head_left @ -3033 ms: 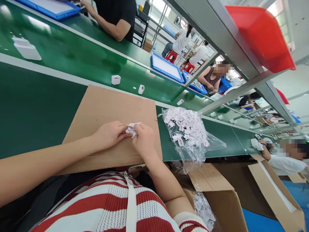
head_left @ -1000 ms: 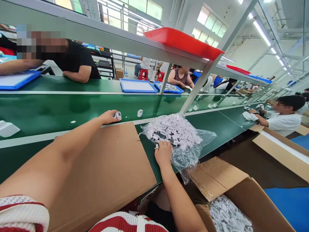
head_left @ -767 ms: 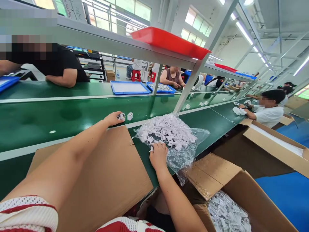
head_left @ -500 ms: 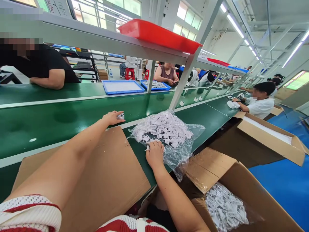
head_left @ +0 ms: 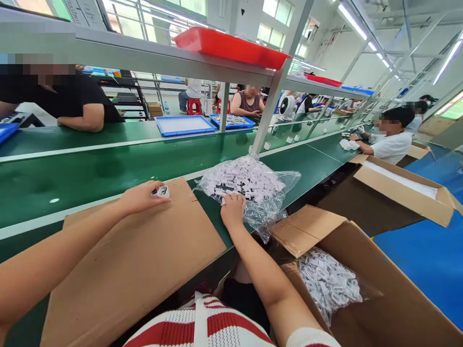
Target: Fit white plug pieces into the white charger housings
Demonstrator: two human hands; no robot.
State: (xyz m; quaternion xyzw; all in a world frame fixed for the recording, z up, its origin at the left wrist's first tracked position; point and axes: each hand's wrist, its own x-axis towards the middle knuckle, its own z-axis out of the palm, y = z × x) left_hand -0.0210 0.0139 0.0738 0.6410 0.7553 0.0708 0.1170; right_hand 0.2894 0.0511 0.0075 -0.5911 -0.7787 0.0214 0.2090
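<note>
White pieces (head_left: 249,174) in clear bag (head_left: 261,215), others in cardboard box (head_left: 387,282)

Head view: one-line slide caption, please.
Left hand holds a white casing near the cardboard sheet; right hand at a pile of small white parts.

Green bench (head_left: 318,161): cardboard sheet (head_left: 137,270); beside it, clear plastic bag (head_left: 265,212) with white parts (head_left: 249,173).
</note>
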